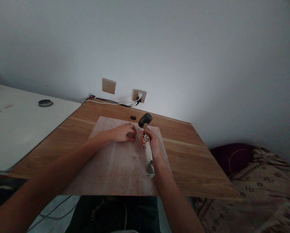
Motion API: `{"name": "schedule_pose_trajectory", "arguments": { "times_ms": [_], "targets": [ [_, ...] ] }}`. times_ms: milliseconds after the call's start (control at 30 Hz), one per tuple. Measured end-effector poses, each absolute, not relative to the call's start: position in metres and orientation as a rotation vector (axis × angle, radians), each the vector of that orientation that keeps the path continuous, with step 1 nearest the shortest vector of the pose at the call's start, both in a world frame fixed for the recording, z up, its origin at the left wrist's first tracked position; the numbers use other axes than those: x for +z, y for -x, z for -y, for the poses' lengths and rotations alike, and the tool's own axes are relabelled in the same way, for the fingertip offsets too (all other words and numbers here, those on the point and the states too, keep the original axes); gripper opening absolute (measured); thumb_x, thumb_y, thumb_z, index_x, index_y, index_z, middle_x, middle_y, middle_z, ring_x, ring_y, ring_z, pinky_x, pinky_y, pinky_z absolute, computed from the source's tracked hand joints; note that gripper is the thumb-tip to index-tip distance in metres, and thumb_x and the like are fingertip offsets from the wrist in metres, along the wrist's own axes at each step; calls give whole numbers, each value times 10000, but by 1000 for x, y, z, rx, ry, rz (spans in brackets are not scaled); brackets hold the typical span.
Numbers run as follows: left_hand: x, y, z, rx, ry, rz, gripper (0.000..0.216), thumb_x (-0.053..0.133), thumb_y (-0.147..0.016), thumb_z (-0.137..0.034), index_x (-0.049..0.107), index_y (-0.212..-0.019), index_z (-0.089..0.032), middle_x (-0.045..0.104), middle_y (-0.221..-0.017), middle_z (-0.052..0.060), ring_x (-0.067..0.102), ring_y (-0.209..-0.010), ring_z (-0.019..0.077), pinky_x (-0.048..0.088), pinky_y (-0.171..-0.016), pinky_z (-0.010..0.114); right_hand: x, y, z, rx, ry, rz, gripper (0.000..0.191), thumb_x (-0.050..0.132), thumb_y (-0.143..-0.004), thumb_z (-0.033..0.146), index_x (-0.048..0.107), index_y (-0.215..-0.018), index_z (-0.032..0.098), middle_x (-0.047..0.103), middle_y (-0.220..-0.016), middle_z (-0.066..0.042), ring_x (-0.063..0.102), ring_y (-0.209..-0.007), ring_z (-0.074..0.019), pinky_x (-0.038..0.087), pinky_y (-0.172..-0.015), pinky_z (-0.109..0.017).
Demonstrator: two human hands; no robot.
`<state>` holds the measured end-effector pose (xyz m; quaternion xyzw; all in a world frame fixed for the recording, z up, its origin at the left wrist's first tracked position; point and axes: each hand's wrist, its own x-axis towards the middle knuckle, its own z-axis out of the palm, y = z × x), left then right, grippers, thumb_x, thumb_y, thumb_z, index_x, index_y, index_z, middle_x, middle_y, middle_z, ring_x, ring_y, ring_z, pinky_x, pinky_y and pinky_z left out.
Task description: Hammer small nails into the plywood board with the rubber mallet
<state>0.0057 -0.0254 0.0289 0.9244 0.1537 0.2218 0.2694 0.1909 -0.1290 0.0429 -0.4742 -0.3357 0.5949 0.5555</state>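
On my feed, a board (110, 168) lay on the bench (195, 160). My right hand (153, 141) had its fingers closed round a mallet (147, 149) over it; left hand (121, 132) had them curled, couldn't tell on what. Socket (135, 94) sat behind.

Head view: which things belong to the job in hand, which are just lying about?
Apparently in use:
mallet, held in the right grip
pale board, under the left grip; can't tell what that holds
wooden table, under the board

Apparently just lying about:
dark round object on the white surface
white cable by the wall
patterned cloth at right
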Motion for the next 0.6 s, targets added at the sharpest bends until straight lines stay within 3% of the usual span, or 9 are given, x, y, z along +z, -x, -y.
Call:
{"name": "schedule_pose_trajectory", "arguments": {
  "times_ms": [167,333,500,600],
  "targets": [
    [26,-4,23,582,-2485,-425,96,808,-784,-224,823,-868,-268,771,-962,42,667,-1003,247,486,-947,373,46,-190,130,1444,1132,749,230,626,-847,419,628,-809,192,520,-463,41,412,-353,-112,321,-342,-227],
    [27,-5,21,577,-2486,-447,9,808,-810,-247,816,-814,-251,768,-847,40,667,-911,229,474,-872,340,47,-188,131,1452,1113,772,249,628,-864,438,615,-790,201,509,-450,43,402,-345,-110,307,-334,-218],
    [32,1,19,603,-2322,-560,119,723,-884,-301,785,-865,-202,761,-835,38,675,-793,193,475,-749,297,47,-188,130,1466,1120,790,283,652,-859,471,624,-782,200,493,-437,49,407,-345,-108,295,-327,-206],
    [33,8,12,724,-2207,-637,192,693,-890,-367,754,-906,-185,763,-868,48,683,-817,200,496,-756,306,46,-190,129,1467,1135,800,292,669,-844,482,627,-782,200,491,-433,51,404,-337,-104,291,-323,-203]
  ]
}}
